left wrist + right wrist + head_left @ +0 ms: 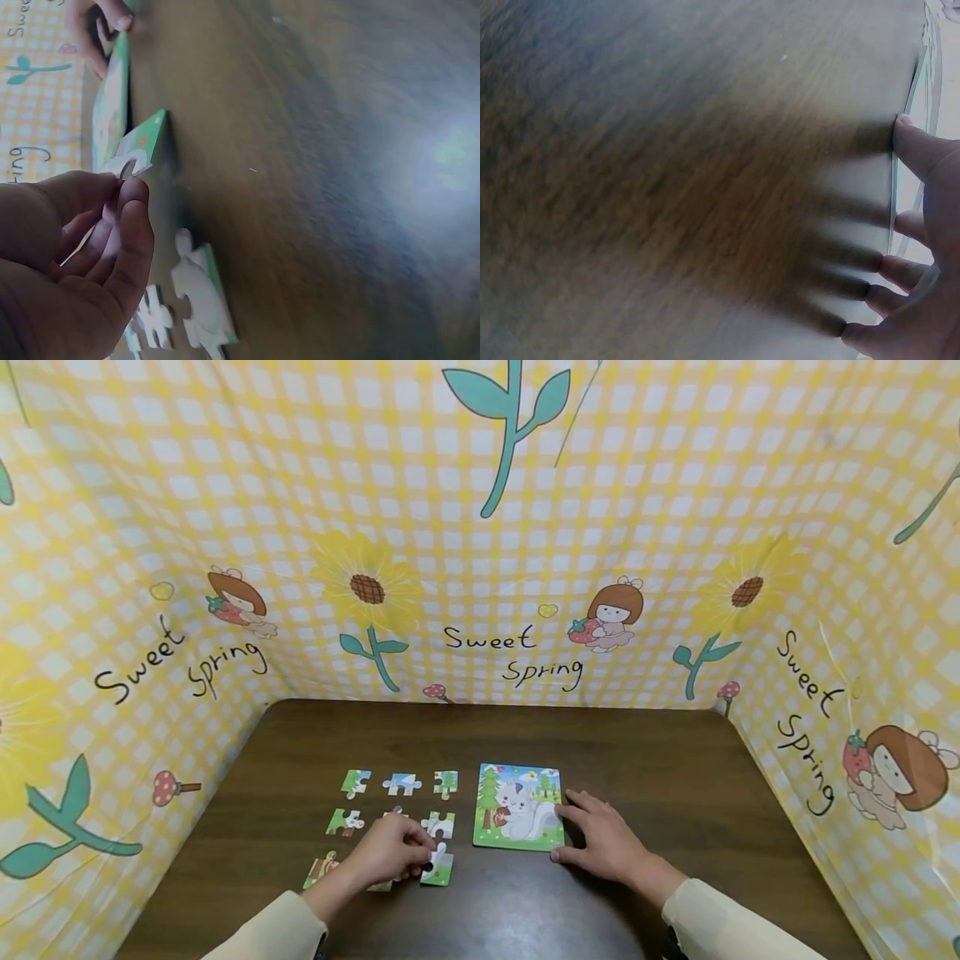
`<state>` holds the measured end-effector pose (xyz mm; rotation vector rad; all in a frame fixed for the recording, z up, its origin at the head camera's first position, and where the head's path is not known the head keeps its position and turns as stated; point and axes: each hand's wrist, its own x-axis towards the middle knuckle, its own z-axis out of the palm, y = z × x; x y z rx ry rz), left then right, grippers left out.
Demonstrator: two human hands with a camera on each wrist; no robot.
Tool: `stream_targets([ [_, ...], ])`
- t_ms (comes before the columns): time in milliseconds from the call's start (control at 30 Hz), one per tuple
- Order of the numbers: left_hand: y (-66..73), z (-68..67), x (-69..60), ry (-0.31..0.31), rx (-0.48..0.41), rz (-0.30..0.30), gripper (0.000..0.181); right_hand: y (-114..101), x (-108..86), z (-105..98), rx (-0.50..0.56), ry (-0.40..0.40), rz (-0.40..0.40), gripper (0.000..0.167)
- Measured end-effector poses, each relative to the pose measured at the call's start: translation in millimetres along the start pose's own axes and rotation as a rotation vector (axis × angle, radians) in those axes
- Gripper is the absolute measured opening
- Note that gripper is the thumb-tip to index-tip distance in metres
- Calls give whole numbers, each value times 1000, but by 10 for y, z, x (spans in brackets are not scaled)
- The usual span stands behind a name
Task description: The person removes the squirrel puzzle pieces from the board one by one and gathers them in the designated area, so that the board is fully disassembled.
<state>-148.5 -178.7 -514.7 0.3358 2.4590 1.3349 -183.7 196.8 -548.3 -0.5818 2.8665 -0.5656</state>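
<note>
My left hand (390, 850) pinches a jigsaw piece (441, 868) with green and white print between thumb and fingertips. In the left wrist view this piece (142, 141) is tilted, and part of it is hidden by the fingers. Beside it lies a square puzzle board (517, 810) with a squirrel picture. Spread over the table at the board's right edge is my right hand (606, 839), thumb and fingertips against that edge. More jigsaw pieces (401, 783) lie apart in rows left of the board; the left hand partly covers some of them.
A brown wooden table (600, 910) bears everything. Yellow checked cloth (480, 552) with flowers and lettering rises behind it and on both sides. In the left wrist view, another loose piece (202, 296) lies on the table below the hand.
</note>
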Motion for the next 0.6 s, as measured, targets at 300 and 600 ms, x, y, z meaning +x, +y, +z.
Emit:
stream_targets([
  [300, -77, 49, 10, 82, 306, 102, 14, 8, 3, 18, 15, 1, -6, 77],
  [600, -97, 84, 15, 86, 452, 101, 20, -6, -3, 19, 10, 9, -12, 76],
])
